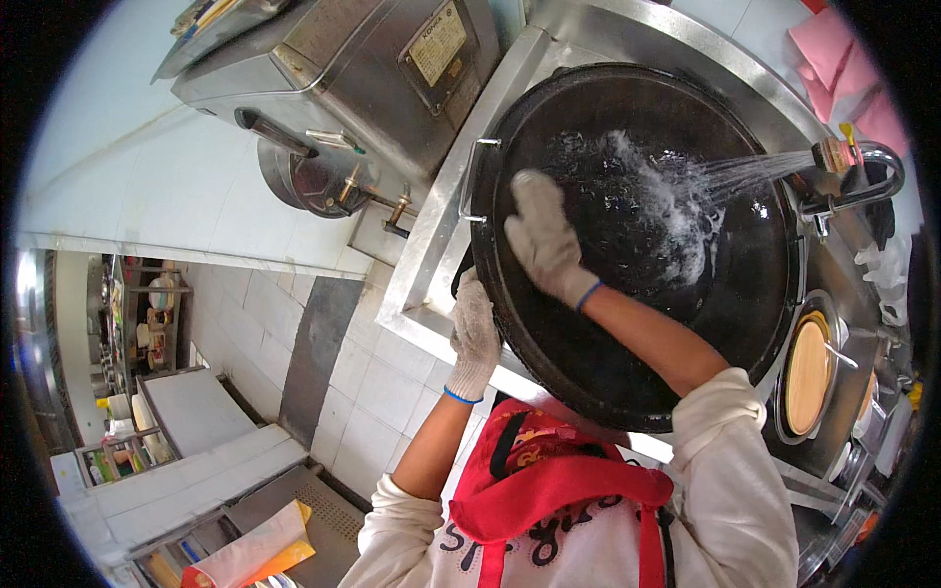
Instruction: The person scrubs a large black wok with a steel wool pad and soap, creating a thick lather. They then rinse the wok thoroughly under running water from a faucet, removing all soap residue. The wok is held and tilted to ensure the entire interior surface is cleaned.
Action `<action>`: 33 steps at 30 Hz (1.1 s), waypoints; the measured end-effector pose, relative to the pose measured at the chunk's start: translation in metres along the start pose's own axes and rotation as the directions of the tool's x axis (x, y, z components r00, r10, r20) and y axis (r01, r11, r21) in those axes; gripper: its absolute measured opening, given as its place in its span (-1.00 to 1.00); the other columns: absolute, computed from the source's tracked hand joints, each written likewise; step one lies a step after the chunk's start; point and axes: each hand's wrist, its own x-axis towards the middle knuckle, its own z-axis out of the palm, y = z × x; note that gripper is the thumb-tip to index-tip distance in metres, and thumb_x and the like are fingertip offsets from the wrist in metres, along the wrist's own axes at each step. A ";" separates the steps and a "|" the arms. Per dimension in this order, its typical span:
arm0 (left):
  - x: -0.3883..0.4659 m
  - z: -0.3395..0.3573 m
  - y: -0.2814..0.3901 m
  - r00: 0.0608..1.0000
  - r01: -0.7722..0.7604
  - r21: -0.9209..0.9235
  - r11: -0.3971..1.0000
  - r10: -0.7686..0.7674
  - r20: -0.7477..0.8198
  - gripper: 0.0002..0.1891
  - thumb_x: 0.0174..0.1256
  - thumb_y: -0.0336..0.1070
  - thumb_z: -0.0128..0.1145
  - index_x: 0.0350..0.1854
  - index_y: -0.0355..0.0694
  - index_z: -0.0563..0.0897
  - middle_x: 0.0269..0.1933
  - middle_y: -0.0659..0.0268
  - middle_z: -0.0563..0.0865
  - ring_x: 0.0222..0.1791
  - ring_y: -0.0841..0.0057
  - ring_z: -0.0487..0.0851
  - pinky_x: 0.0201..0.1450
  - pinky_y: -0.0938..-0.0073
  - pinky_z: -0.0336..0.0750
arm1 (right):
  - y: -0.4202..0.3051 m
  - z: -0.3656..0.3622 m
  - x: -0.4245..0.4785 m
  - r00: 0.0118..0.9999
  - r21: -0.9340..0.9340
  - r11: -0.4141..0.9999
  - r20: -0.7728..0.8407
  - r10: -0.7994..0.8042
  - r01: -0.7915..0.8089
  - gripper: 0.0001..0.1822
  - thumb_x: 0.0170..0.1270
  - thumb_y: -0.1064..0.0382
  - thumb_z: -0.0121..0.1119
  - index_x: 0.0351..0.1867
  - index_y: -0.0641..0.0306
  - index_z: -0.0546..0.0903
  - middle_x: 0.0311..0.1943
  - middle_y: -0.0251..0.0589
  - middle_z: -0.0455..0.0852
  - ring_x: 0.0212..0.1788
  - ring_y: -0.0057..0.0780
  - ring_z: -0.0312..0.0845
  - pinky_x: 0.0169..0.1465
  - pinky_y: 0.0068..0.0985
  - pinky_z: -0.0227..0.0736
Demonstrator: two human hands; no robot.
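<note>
A large black wok (662, 353) with metal loop handles rests over a stainless steel sink (412, 294). Water sprays from a curved chrome faucet (886, 165) at the right and churns in the wok's middle. My left hand (474, 323), in a pale knit glove with a blue cuff edge, grips the wok's outer rim at the lower left; its fingertips are partly hidden. Inside the wok, along its left wall, is my right hand (544, 235) in a matching glove. It is slightly blurred, with the thumb apart from the fingers and nothing visible in it.
A stainless steel appliance (353, 81) with brass valves (401, 206) stands at the upper left. Right of the wok sits a metal basin (781, 411) holding a round wooden board (806, 378). Pink cloth (831, 59) lies at the upper right. Tiled floor (367, 375) shows at the left.
</note>
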 end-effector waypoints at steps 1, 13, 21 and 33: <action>-0.001 -0.001 0.004 1.000 0.004 0.020 1.000 -0.004 -0.002 -0.48 0.54 0.08 -0.24 0.17 -0.33 0.43 0.00 0.19 0.56 0.03 0.44 0.50 0.15 0.45 0.36 | -0.025 -0.019 -0.004 0.986 0.194 0.967 -0.016 -0.163 0.163 -0.38 0.38 -0.01 -0.10 0.31 0.42 0.29 0.33 0.18 0.24 0.36 0.15 0.18 0.45 -0.06 -0.02; 0.002 0.001 0.001 1.000 -0.006 0.084 0.996 0.007 -0.009 -0.46 0.53 0.06 -0.29 0.17 -0.36 0.42 0.05 0.03 0.56 0.09 0.18 0.52 0.18 0.33 0.35 | -0.045 -0.051 0.003 0.929 0.224 0.929 0.159 -0.334 0.296 -0.49 0.26 0.12 -0.01 0.22 0.27 0.42 0.18 0.03 0.43 0.26 0.02 0.32 0.42 -0.14 0.11; 0.001 0.002 0.005 0.984 -0.179 0.279 0.943 0.174 0.043 -0.38 0.54 0.15 -0.37 0.19 -0.37 0.41 0.07 0.05 0.53 0.09 0.27 0.48 0.23 0.33 0.29 | 0.030 -0.027 -0.046 0.814 -0.402 0.832 0.279 0.509 -0.383 -0.30 0.42 -0.11 -0.12 0.43 0.29 0.14 0.40 0.12 0.12 0.48 0.09 -0.10 0.49 -0.17 -0.14; 0.004 0.002 0.001 0.999 0.031 -0.014 0.999 -0.031 0.022 -0.36 0.54 0.18 -0.38 0.18 -0.38 0.42 0.01 0.13 0.58 0.01 0.33 0.53 0.14 0.37 0.38 | -0.062 -0.152 -0.092 0.631 0.235 0.960 0.724 -0.277 0.152 -0.37 0.28 0.07 0.07 0.36 0.17 0.29 0.34 0.02 0.29 0.40 0.00 0.15 0.40 -0.18 0.18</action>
